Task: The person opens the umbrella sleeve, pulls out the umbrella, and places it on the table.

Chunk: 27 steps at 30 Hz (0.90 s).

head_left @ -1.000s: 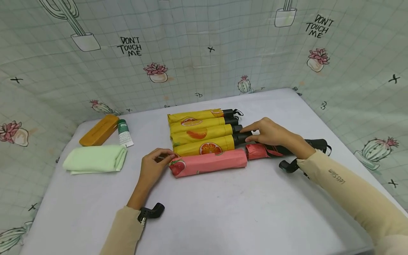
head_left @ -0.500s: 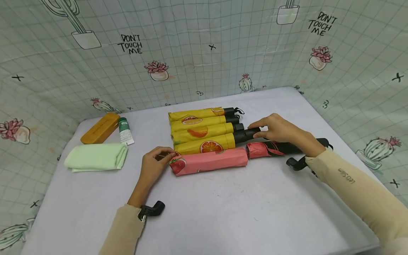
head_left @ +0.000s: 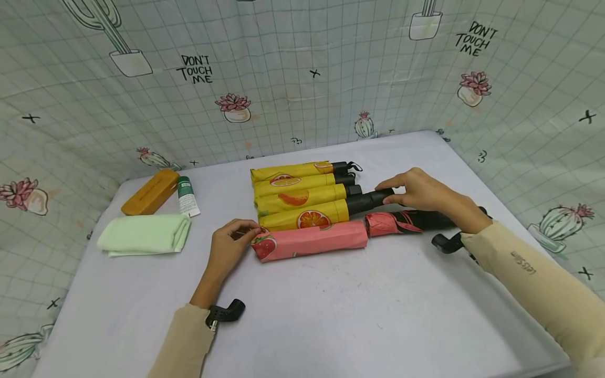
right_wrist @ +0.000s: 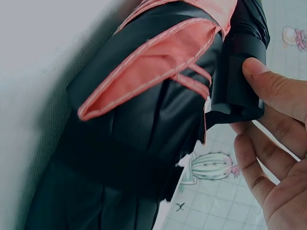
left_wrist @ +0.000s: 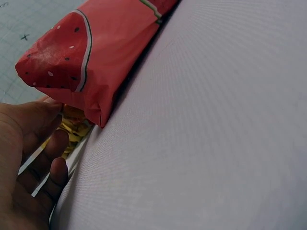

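Observation:
In the head view, my right hand (head_left: 420,191) pinches the end of a black umbrella handle (head_left: 370,201). This handle sticks out of the nearest yellow sleeve (head_left: 283,218), which has an orange slice print. My left hand (head_left: 231,247) pinches that sleeve's left end, partly hidden by the pink watermelon-print sleeve (head_left: 312,241) lying along the front. In the right wrist view, my thumb lies on the black handle (right_wrist: 240,91). Beside it is a black folded umbrella (right_wrist: 129,167) with pink fabric at one end.
Behind the nearest sleeve lie several more yellow umbrellas (head_left: 293,181) with black handles, side by side. To the left on the white table (head_left: 331,315) are a folded green cloth (head_left: 144,234), a brown-orange block (head_left: 151,192) and a green-and-white tube (head_left: 188,197).
My right hand has moved right, drawing the black handle further out of the yellow sleeve. My left hand has stayed at the sleeve's left end.

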### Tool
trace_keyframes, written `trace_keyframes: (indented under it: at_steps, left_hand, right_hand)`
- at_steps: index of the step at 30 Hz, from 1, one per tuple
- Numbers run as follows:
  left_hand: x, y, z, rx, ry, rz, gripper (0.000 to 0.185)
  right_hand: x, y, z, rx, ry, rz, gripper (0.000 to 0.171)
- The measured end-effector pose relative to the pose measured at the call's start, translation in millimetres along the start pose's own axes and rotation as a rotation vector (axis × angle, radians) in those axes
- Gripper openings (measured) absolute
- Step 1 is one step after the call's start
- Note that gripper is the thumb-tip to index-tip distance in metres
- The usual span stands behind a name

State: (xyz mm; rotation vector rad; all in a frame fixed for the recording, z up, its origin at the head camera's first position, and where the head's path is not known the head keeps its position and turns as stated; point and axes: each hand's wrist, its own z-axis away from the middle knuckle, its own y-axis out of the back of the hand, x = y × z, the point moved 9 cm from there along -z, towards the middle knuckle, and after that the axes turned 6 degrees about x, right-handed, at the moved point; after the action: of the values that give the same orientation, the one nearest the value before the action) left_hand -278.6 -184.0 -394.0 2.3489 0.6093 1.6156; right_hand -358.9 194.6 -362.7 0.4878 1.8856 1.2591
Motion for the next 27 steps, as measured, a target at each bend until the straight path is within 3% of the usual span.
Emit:
trace_keyframes:
  at_steps: [3,10,24,27]
  left_hand:
    - [0.9,0.2,0.0,0.003,-0.007,-0.004,0.012]
    - [-44.5,-7.3,-4.9,0.001,0.024,0.022,0.013]
    - [-45.5,-6.9,-5.5,0.000,0.039,0.017,0.011]
    - [-39.6,-6.9,-5.7,0.000,0.022,0.026,0.011]
  right_hand:
    - [1,2,2,0.012,0.009,0.010,0.037]
    - [4,9,7,0.027,0.019,0.022,0.036]
    - [12,22,20,0.060,0.007,0.068,0.034]
    - [13,26,22,0.066,0.011,0.074,0.034]
